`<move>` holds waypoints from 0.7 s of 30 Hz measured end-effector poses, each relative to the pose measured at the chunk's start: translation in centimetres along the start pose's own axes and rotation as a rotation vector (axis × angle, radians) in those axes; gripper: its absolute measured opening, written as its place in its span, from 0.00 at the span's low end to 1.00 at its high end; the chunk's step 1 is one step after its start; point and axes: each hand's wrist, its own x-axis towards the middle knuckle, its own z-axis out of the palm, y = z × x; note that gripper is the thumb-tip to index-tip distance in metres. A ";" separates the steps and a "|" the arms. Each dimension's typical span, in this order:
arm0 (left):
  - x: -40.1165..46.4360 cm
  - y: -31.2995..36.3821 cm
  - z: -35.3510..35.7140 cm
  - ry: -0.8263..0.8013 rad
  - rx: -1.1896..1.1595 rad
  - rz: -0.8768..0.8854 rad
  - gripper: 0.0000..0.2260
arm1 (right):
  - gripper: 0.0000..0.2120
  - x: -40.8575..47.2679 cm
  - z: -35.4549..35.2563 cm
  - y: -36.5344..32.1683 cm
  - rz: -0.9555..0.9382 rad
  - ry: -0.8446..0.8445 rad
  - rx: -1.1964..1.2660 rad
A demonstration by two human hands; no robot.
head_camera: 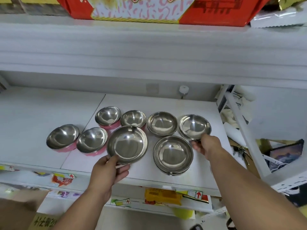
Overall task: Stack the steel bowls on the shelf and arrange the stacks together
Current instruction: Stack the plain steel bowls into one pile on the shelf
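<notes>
White shelving fills the view: an upper board carries a red and white printed carton (137, 9) at twelve o'clock, and below it the white shelf (41, 110) holds all the steel bowls. Largest of these is the wide shallow bowl (127, 144) near the centre, raised and tilted toward the camera, with the left hand (108, 171) clamped on its near rim, thumb over the lip and fingers underneath; it may be more than one bowl nested. At about four o'clock from it, apart from it, sits a nested stack of shallow bowls (173, 154) close to the shelf's front edge, several rims showing beneath the top one. At two o'clock the right hand (206, 145) grips the near rim of another shallow bowl (195, 127); whether that bowl is lifted or resting cannot be told. Just left of it lies a further shallow bowl (162, 123). Smaller, deeper bowls with pink outer shells occupy nine to eleven o'clock: one at the far left (63, 138), one beside it (92, 140), one behind (108, 117), and a similar deep bowl (133, 119) whose shell is hidden. These bowls are probably light, rigid and slick, so a pinch across the rolled rim seems the surest hold, and like sizes should nest readily if lowered level; a tilted drop could skid or clatter.
</notes>
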 end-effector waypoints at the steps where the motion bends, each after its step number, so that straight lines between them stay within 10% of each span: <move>1: -0.1 0.4 0.3 -0.003 0.007 0.015 0.10 | 0.11 0.2 0.1 0.1 0.005 -0.001 -0.008; 21: 0.4 3.2 8.4 -0.329 0.499 0.149 0.06 | 0.08 -13.3 -5.5 -2.8 -0.312 0.004 0.128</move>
